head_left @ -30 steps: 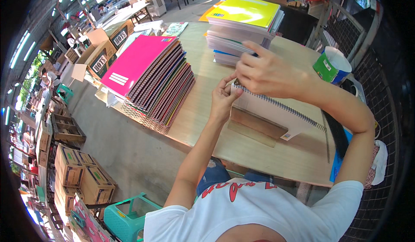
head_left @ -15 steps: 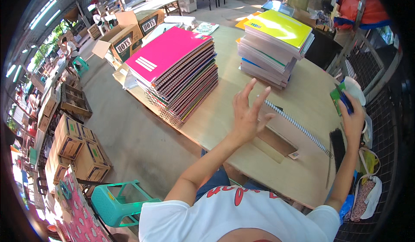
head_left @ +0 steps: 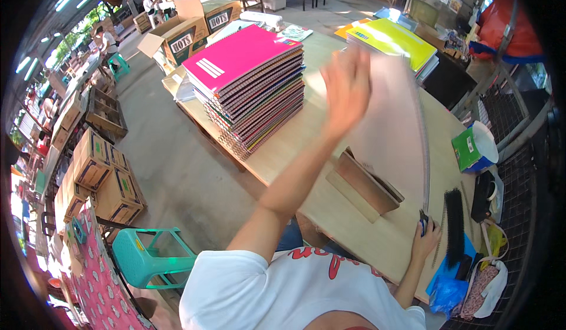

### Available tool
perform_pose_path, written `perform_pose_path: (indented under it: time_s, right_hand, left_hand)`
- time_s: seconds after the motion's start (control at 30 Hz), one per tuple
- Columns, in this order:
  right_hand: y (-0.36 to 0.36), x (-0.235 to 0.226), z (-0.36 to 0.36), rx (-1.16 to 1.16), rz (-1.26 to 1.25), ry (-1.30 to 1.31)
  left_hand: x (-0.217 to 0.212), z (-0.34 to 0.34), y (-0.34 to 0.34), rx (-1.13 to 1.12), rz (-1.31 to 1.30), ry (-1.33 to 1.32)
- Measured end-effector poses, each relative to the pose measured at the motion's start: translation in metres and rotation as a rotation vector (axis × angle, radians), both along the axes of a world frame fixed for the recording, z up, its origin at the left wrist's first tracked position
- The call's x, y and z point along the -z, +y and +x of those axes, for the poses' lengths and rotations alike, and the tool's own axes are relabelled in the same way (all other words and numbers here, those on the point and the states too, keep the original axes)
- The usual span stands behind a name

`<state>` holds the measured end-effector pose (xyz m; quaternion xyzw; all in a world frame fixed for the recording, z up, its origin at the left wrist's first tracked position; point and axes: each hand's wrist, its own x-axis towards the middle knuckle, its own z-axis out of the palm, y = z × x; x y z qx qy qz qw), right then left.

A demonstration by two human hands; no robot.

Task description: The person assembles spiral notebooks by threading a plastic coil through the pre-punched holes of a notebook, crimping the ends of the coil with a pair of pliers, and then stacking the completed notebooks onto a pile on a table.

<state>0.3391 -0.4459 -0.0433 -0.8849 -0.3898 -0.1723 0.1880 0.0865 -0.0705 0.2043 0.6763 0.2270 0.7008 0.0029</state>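
A spiral notebook (head_left: 392, 118) with a pale, plain face stands out blurred over the table, its wire spine (head_left: 425, 147) running down the right side. My left hand (head_left: 349, 91) is raised at its upper left edge; the fingers are smeared by motion, so their grip is unclear. My right hand (head_left: 424, 240) is closed around small dark-and-blue pliers (head_left: 423, 221), their tip by the near end of the wire spine. Left of the notebook is a tall stack of spiral notebooks (head_left: 244, 59), pink on top. Behind it lies a yellow-topped stack (head_left: 395, 38), partly hidden.
A brown cardboard holder (head_left: 365, 182) stands near the front edge of the wooden table (head_left: 295, 153). At the right are a green-and-white tub (head_left: 474, 147), black spiral coils (head_left: 454, 224) and a blue plastic bag (head_left: 447, 294). A green stool (head_left: 150, 256) stands at the left.
My right hand has come from beside the tub down to the near end of the spine. My left hand has moved up and away; the notebook has swung and appears lifted.
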Motion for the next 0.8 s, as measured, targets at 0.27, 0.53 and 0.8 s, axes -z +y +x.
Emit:
perform_pose_path:
  time_s: [0.27, 0.53, 0.8]
  right_hand:
    - [-0.003, 0.002, -0.002, 0.014, 0.060, 0.020]
    - [-0.004, -0.006, -0.009, 0.097, 0.007, 0.015]
    - [0.006, -0.004, -0.009, 0.045, 0.038, 0.020]
  left_hand:
    - [-0.283, -0.117, 0.109, -0.074, 0.140, 0.627]
    - [-0.164, -0.125, 0.248, -0.273, -0.112, 1.374]
    - [-0.039, -0.126, 0.291, -0.033, -0.431, 1.294]
